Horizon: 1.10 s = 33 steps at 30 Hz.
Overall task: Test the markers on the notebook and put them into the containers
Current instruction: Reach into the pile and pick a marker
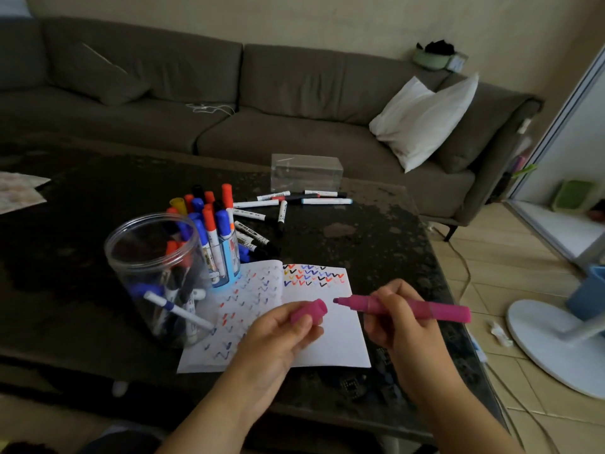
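Behind the dark mottled desk (360,244) we logged a long grey sofa (229,93) with a white pillow (425,119) at its right end, and a tiled floor at right carrying a white fan base (556,342).

Item one: open notebook (334,342), lying flat at the near edge of the desk. We noted rows of coloured check marks along the top of its right page and fainter marks over the left page.

Item two: pink marker (435,312), uncapped, held level above the right page with its tip pointing left. Our right hand (397,317) gripped the barrel, fingers curled round it.

Item three: pink cap (309,311), pinched between thumb and fingers of our left hand (278,335), its open end facing the marker tip and just apart from it.

Item four: clear round jar (157,276), left of the notebook, with several markers inside; one white marker (178,311) leaned against its front.

Item five: blue holder (226,267), just beside the jar and touching the notebook's top left corner, packed with upright red, blue, black and yellow-capped markers.

Item six: loose markers (278,208), scattered on the desk beyond the holder.

Item seven: clear rectangular box (306,172), at the far edge of the desk, behind the loose markers.
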### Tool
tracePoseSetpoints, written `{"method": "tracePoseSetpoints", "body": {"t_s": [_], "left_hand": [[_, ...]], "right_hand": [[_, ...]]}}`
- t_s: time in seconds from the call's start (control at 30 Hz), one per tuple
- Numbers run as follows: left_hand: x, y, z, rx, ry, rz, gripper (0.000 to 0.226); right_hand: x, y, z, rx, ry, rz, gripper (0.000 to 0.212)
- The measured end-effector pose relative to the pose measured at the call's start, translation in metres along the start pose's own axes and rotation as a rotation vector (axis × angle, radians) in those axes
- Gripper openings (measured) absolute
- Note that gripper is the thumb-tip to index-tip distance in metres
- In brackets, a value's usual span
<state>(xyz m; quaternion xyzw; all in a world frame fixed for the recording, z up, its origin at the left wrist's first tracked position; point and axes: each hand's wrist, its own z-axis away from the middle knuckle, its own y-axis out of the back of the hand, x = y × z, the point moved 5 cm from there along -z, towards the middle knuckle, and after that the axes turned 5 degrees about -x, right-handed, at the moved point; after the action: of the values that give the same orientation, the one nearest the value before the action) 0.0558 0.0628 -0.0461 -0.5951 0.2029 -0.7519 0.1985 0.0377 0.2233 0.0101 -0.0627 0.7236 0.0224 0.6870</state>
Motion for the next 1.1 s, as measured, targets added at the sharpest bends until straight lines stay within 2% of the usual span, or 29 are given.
{"method": "tracePoseSetpoints", "body": {"t_s": [0.1, 0.2, 0.33, 0.47, 0.53, 0.63, 0.77, 0.9, 1.0, 1.1], "left_hand": [[0.004, 0.0, 0.017, -0.001, -0.025, -0.059, 0.036], [0.01, -0.001, 0.03, -0.034, -0.037, -0.23, 0.033], [0.019, -0.013, 0.046, -0.145, -0.089, -0.605, 0.016], [0.026, -0.024, 0.059, -0.251, -0.112, -1.001, 0.012], [0.028, -0.027, 0.065, -0.261, -0.139, -1.119, 0.012], [0.032, -0.033, 0.073, -0.25, -0.241, -1.171, 0.015], [0.036, -0.036, 0.076, -0.25, -0.314, -1.173, 0.016], [0.038, -0.031, 0.076, -0.221, -0.35, -1.191, 0.018], [0.042, -0.023, 0.076, -0.159, -0.35, -1.197, 0.02], [0.051, -0.01, 0.079, -0.08, -0.372, -1.167, 0.016]], "right_hand": [[-0.007, -0.005, 0.013, -0.044, -0.003, 0.012, 0.023], [-0.011, -0.009, 0.023, -0.081, 0.008, 0.019, 0.026], [-0.014, -0.013, 0.03, -0.141, 0.033, 0.131, 0.025], [-0.019, -0.012, 0.038, -0.153, 0.018, 0.176, 0.025], [-0.02, -0.012, 0.041, -0.134, 0.015, 0.153, 0.028], [-0.014, -0.02, 0.043, -0.101, 0.0, -0.027, 0.033], [-0.007, -0.033, 0.045, -0.12, -0.044, -0.197, 0.031], [-0.007, -0.038, 0.041, -0.142, -0.089, -0.194, 0.036], [-0.004, -0.046, 0.042, -0.209, -0.147, -0.132, 0.03], [-0.002, -0.051, 0.043, -0.217, -0.16, -0.149, 0.041]]}}
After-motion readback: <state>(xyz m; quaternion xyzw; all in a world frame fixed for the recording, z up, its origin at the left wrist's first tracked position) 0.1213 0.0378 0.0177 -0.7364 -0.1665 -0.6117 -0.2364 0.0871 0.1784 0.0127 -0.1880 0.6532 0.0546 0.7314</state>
